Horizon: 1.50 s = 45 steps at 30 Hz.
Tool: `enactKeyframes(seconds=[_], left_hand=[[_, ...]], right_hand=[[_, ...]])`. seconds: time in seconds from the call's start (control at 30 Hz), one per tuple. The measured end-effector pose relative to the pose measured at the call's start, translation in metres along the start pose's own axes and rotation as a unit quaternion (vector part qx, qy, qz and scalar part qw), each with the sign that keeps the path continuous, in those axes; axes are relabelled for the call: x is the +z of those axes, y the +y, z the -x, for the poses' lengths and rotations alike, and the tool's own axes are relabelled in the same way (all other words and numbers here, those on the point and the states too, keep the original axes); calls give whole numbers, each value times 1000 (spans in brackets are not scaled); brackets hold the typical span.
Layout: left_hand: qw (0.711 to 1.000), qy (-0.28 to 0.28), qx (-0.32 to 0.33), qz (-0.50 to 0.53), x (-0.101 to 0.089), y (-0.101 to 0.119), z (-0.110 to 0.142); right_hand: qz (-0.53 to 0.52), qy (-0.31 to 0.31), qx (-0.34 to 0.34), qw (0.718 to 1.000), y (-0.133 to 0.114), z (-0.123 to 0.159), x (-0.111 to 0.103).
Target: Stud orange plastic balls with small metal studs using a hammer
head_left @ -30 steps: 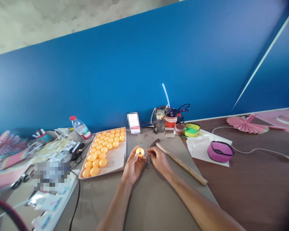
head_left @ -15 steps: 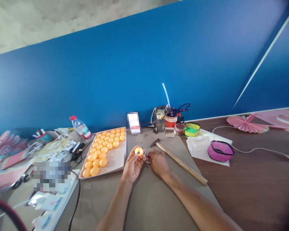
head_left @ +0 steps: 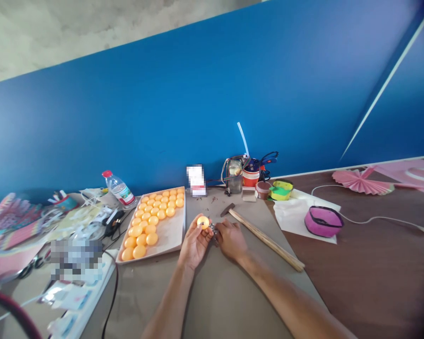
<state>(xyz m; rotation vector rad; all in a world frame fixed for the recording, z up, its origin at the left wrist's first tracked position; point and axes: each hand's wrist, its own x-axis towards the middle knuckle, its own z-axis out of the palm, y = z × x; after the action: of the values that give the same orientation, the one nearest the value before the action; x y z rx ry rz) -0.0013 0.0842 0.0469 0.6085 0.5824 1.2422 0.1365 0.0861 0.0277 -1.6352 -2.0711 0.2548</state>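
Between the thumb and fingers of my left hand (head_left: pixel 193 242) is an orange ball (head_left: pixel 203 222) with a dark spot on its near side. My right hand (head_left: pixel 232 239) is closed just beside it, over small shiny metal bits (head_left: pixel 214 229) at its fingertips. What exactly those fingers pinch is too small to make out. Behind and right of my right hand lies a hammer (head_left: pixel 265 238) with a wooden handle, its head towards the wall. To the left, a shallow box (head_left: pixel 175 235) holds rows of similar orange balls (head_left: pixel 153 220).
A leaning water bottle (head_left: pixel 122 189), scissors (head_left: pixel 31 266) and loose cables crowd the left. Along the blue wall stand a blurred phone-like screen (head_left: pixel 197 180), a glass jar (head_left: pixel 235 179) and a red-striped cup (head_left: pixel 250 178). A pink mesh-sided container (head_left: pixel 324 222) rests on white paper at right.
My right hand has shifted very slightly, its fingertips at the metal bits near the ball. My left hand keeps hold of the ball, almost still.
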Motion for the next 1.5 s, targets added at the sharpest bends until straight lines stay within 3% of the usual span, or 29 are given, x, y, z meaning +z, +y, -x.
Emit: enactKeyframes(seconds=[0.27, 0.5, 0.6, 0.77, 0.93, 1.03, 1.17, 1.33, 1.5], left_hand=[[1000, -8, -5, -5, 2, 0, 1], [1000, 6, -12, -4, -1, 0, 0], [1000, 6, -12, -2, -1, 0, 0], [1000, 3, -9, 0, -1, 0, 0], [1000, 6, -4, 1, -1, 0, -1], [1000, 5, 0, -2, -2, -1, -2], [1000, -9, 6, -7, -2, -2, -2], [1000, -15, 6, -13, -1, -3, -1], [999, -19, 11, -26, 1, -4, 0]], right_hand=[[-17, 7, -6, 1000, -1, -1, 5], [-162, 113, 13, 980, 4, -4, 2], [-289, 115, 39, 950, 1, -5, 1], [-469, 87, 93, 874, -4, -7, 1], [-658, 29, 123, 742, -5, -9, 2], [-707, 18, 121, 696, -7, -8, 2], [-728, 21, 130, 673, -9, -8, 1], [-721, 24, 118, 682, -9, -7, 0], [-732, -4, 114, 672, -11, -7, -2]])
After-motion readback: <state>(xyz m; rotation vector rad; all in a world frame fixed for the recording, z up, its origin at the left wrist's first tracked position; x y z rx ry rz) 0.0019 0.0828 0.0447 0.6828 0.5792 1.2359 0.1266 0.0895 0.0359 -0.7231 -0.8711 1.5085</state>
